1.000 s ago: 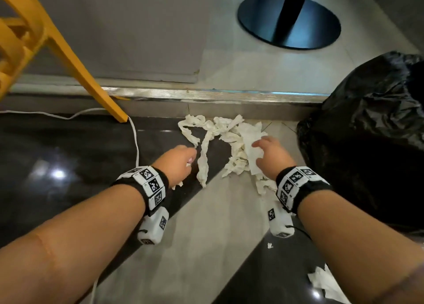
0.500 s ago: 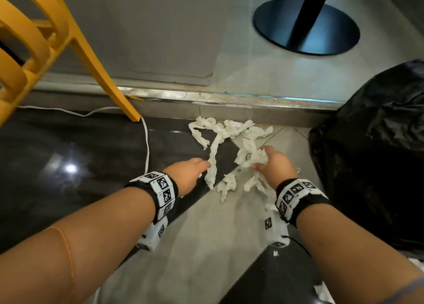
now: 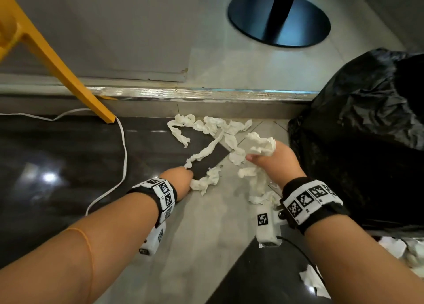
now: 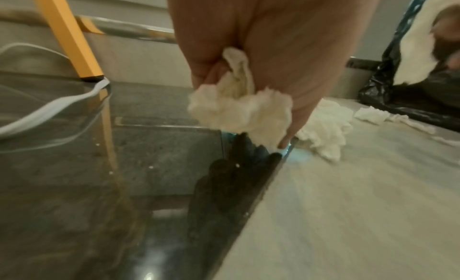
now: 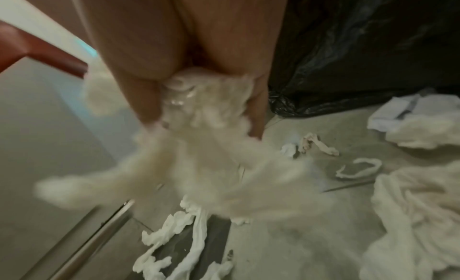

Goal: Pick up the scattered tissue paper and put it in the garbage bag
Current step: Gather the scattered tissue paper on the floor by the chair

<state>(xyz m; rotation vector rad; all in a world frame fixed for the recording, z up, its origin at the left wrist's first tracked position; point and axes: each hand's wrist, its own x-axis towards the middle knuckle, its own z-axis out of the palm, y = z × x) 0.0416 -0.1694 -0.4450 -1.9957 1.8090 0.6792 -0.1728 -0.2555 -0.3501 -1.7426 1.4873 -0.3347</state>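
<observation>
Two handfuls of tissue paper (image 3: 206,147) are being gathered at once, one in each hand. At the left hand (image 3: 180,181) the thumb and fingers (image 4: 206,71) are pinched round the near end of a twisted strip, seen bunched below them in the left wrist view; the grip is kept low, just over the floor (image 3: 206,246), probably so that the long strip can be drawn in rather than torn. At the right hand (image 3: 275,161) the fingers are clenched round a bigger crumpled wad (image 3: 260,144), with loose tails hanging from it, and this hand is held raised, close beside the garbage bag (image 3: 367,143), the side from which a drop would be shortest. Further strips are left lying between the hands and against the metal threshold (image 3: 206,94), and more scraps are seen at the foot of the bag. Nothing is yet placed inside it, so the task is judged well short of done. A white cable (image 3: 124,147) and a yellow chair leg (image 3: 68,78) are left untouched at the left.
</observation>
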